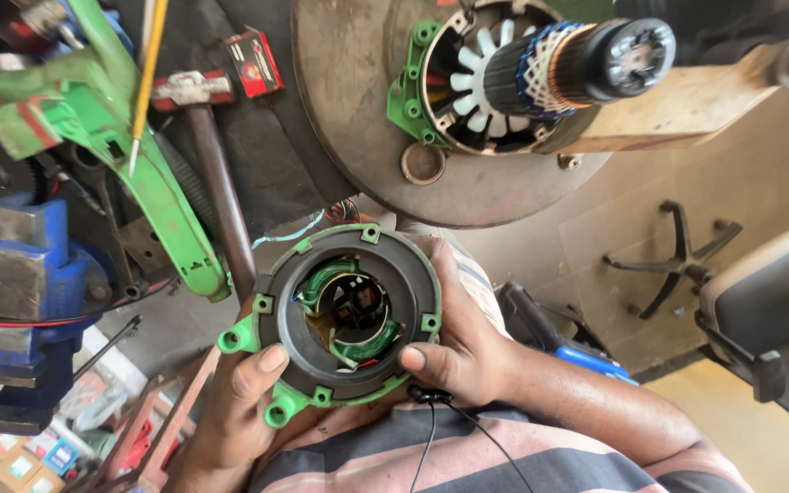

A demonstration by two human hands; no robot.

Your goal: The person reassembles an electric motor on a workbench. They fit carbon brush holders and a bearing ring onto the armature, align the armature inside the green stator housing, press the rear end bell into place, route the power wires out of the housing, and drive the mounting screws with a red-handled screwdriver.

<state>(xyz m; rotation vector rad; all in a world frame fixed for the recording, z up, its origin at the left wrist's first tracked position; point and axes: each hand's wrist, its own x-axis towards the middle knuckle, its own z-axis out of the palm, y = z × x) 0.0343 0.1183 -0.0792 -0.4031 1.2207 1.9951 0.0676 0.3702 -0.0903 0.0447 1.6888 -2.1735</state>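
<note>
I hold a round motor stator housing [321, 342] close to my chest, a dark ring with a green outer frame and green lugs, coils wound in green tape inside its bore. My left hand [235, 411] grips its lower left edge, thumb on the dark rim. My right hand [463, 342] wraps its right side, thumb pressed on the lower rim. Up on the round metal plate [349, 91] lies a rotor [563, 68] with white fan blades and a copper commutator, seated in a green end housing [413, 96].
A hammer [216, 183] with a dark handle lies left of centre. A green machine casing [130, 146] and a yellow-handled tool [146, 82] sit at upper left, a blue vise [20, 274] at far left. An office chair [760, 310] stands at right.
</note>
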